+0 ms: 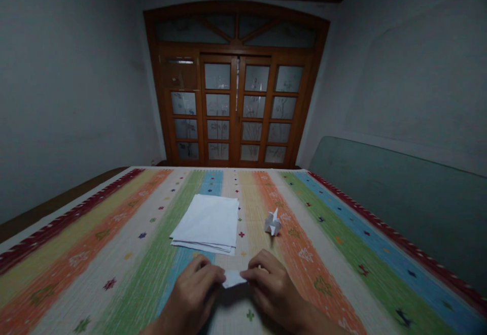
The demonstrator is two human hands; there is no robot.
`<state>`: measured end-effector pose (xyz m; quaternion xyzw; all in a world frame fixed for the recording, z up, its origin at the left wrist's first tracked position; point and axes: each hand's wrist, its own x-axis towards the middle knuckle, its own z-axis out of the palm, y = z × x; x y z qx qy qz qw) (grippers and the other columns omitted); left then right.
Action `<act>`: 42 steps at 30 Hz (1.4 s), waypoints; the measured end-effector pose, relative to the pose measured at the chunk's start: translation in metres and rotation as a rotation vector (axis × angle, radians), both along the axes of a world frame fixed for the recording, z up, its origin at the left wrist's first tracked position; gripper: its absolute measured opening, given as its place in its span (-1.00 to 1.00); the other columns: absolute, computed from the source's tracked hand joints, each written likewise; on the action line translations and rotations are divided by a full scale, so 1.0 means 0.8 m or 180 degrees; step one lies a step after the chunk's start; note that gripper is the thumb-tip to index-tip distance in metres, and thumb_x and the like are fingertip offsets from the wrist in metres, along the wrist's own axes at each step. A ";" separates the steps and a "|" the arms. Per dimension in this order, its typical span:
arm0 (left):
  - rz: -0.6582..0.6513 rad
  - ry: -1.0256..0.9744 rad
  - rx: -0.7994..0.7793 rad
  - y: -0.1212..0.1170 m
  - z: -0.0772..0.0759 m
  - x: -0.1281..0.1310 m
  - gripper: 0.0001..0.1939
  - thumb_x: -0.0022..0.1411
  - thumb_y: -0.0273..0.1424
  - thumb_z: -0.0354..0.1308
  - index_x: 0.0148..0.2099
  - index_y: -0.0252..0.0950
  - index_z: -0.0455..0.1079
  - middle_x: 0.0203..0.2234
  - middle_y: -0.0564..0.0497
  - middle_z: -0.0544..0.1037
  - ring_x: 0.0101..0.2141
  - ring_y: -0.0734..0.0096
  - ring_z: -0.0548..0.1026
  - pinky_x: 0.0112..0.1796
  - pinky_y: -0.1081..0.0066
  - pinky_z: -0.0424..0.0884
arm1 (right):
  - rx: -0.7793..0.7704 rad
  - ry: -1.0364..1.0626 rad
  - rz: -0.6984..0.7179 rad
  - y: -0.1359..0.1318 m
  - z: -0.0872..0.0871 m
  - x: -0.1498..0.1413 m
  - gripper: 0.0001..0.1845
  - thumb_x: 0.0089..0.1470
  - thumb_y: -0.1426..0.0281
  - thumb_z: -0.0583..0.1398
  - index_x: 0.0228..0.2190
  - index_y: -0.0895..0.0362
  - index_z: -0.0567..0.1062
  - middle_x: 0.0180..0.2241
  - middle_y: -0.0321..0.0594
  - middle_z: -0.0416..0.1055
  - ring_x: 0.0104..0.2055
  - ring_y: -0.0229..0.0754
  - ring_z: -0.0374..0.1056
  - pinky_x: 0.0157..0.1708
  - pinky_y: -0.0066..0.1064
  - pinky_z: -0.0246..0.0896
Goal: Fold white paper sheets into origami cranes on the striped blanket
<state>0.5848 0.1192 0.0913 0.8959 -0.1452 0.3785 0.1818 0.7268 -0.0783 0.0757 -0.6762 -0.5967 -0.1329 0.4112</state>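
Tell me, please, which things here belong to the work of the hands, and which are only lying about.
In the work: the small folded white paper, held between the left hand and the right hand.

Only lying about, untouched: the stack of white paper sheets; the folded paper figure; the striped woven cloth.

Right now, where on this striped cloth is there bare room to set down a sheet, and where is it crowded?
Open cloth lies left of the white paper stack, toward the red border, and right of the folded paper figure. The strip between them is narrow. The crowded part is where the left hand and right hand hold a paper piece.
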 end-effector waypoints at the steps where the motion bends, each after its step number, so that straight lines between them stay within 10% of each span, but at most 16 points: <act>1: -0.0055 -0.0197 0.0263 0.001 0.001 0.000 -0.79 0.42 -0.61 -0.01 -0.13 -0.27 0.41 -0.33 -0.05 0.63 -0.32 0.25 0.50 -0.28 0.30 0.49 | 0.0080 -0.0217 0.0006 -0.001 0.000 0.000 -0.73 0.17 0.62 0.13 -0.21 0.13 0.57 -0.33 -0.10 0.49 -0.30 -0.09 0.35 -0.33 -0.30 0.22; 7: -0.0114 -0.0297 0.1190 0.006 -0.010 -0.001 -0.66 0.54 -0.53 -0.16 -0.22 -0.34 0.41 -0.38 -0.08 0.56 -0.38 0.27 0.43 -0.37 0.33 0.43 | -0.0016 -0.0942 0.0162 0.002 -0.007 0.003 -0.82 0.28 0.57 0.12 -0.23 0.14 0.50 -0.32 -0.11 0.49 -0.30 -0.10 0.30 -0.33 -0.32 0.18; 26: 0.0086 0.0989 0.1044 0.001 -0.026 -0.011 -0.88 0.32 -0.50 0.24 -0.10 -0.25 0.47 -0.29 -0.09 0.59 -0.27 0.14 0.54 -0.28 0.28 0.51 | -0.0879 -0.0946 0.0181 -0.004 -0.023 0.003 -0.82 0.29 0.54 0.13 -0.28 0.14 0.53 -0.40 -0.17 0.46 -0.38 -0.16 0.29 -0.41 -0.36 0.03; 42: 0.0601 0.2048 -0.1093 -0.003 -0.019 0.014 -0.89 0.29 -0.46 0.25 -0.23 -0.24 0.62 -0.33 -0.02 0.68 -0.27 0.22 0.58 -0.20 0.33 0.36 | -0.1131 0.0710 -0.0207 -0.007 -0.024 0.010 -0.77 0.10 0.62 0.26 -0.23 0.14 0.62 -0.29 -0.14 0.59 -0.22 -0.11 0.48 -0.18 -0.37 0.31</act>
